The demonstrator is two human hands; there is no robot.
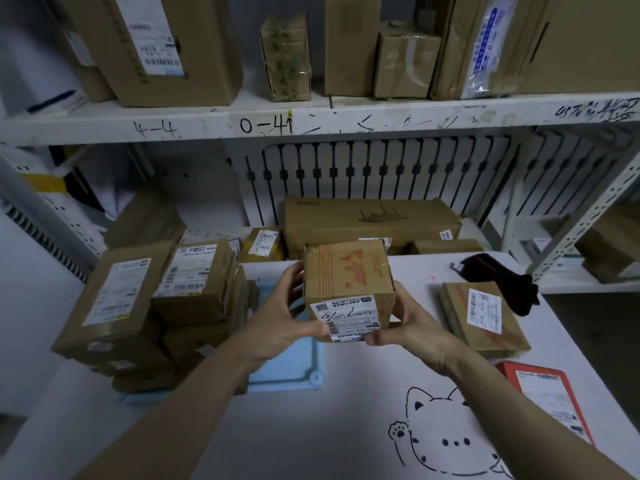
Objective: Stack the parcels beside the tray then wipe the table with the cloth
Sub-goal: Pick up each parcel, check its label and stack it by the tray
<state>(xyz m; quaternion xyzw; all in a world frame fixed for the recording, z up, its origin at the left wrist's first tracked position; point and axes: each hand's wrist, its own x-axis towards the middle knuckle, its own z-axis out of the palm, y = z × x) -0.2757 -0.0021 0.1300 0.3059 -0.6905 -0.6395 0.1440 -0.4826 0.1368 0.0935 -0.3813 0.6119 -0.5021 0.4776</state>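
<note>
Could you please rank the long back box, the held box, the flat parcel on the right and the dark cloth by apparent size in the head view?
Largest: long box and held box, about equal in frame; the held one is nearer, so unranked.
Then flat parcel.
Smallest: cloth.

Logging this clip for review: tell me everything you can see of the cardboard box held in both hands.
The cardboard box is small, brown, roughly cubic and closed, with faded red print and stripes on top. A white shipping label with barcodes, a QR code and handwriting covers its near face. It is held above the white table. The left hand grips its left side and the right hand its right side, thumbs at the label's lower edge.
</note>
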